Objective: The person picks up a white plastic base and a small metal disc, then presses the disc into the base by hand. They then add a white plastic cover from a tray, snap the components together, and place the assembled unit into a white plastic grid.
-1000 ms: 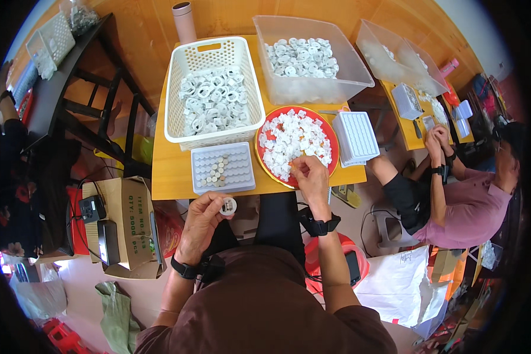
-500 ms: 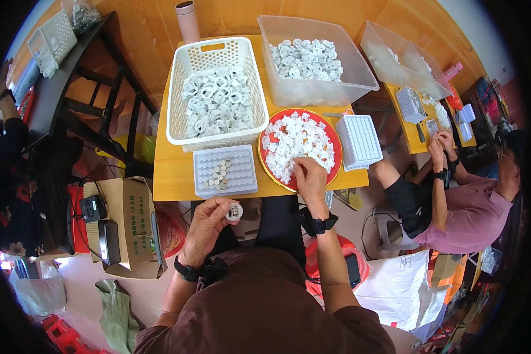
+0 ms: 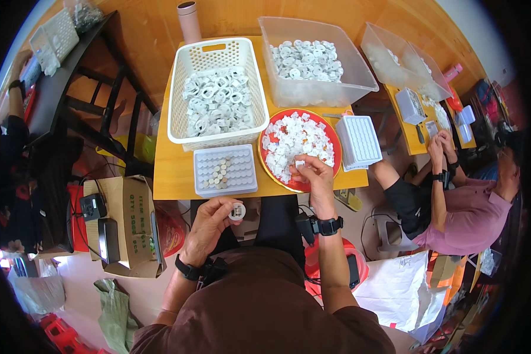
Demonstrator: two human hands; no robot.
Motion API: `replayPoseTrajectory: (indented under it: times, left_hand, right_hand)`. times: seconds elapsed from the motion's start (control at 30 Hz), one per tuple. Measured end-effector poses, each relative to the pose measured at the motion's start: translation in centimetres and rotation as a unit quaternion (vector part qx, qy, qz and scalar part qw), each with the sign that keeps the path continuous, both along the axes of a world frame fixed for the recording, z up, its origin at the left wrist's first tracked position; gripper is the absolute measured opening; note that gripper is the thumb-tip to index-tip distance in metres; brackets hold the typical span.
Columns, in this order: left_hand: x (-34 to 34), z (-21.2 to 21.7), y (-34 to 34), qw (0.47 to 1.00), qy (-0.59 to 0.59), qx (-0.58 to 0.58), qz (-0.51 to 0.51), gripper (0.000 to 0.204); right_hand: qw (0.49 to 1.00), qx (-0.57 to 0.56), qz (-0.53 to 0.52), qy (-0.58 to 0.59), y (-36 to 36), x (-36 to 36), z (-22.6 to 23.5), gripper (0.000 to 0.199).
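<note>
My left hand (image 3: 209, 223) pinches a small round white plastic part (image 3: 237, 211) with a metal piece in its middle, just off the table's front edge. Over the near side of a red plate (image 3: 338, 159), my right hand (image 3: 315, 180) has thumb and fingers closed on a small white plastic piece (image 3: 301, 164). Many similar white pieces (image 3: 298, 138) are heaped on that plate. Left of it stands a shallow white tray (image 3: 248, 183) with rows of round pockets; small round metallic discs (image 3: 220, 171) lie in some of them.
Behind the tray is a white basket (image 3: 177, 118) of white ring-shaped parts. A clear bin (image 3: 348, 88) of round white parts stands back right, near stacked white trays (image 3: 360, 141). A pink bottle (image 3: 189, 23) stands behind. A co-worker (image 3: 466, 206) sits at right; a cardboard box (image 3: 130, 224) is at left.
My right hand has lifted slightly from the heap and turned, now showing a white piece between its fingertips. My left hand, still holding the round part, has shifted slightly right.
</note>
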State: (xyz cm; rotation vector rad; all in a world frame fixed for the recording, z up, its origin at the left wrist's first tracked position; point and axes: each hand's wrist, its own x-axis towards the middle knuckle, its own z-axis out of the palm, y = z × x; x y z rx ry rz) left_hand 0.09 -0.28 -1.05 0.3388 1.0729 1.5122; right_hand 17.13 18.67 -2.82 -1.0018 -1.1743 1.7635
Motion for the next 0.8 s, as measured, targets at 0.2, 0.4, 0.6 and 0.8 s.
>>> replayPoseTrajectory:
  times: [0.2,0.4,0.6,0.8]
  left_hand:
    - [-0.1,0.1,0.1,1.0,-0.013,0.003,0.002,0.018]
    - [-0.3,0.3,0.4,1.0,-0.018,0.011,0.005,0.02]
    - [-0.3,0.2,0.2,0.999,-0.024,0.024,0.005,0.021]
    - [-0.6,-0.2,0.0,0.998,-0.041,0.046,-0.01,0.023]
  right_hand:
    - [0.997,0.021,0.046,0.054,-2.3,-1.2,2.2,0.016]
    - [0.99,0.047,0.131,0.017,-4.6,-2.2,3.6,0.013]
    - [0.958,0.175,0.228,-0.024,-7.5,-3.5,5.6,0.015]
    - [0.876,0.389,0.257,-0.125,-8.0,-4.4,6.8,0.016]
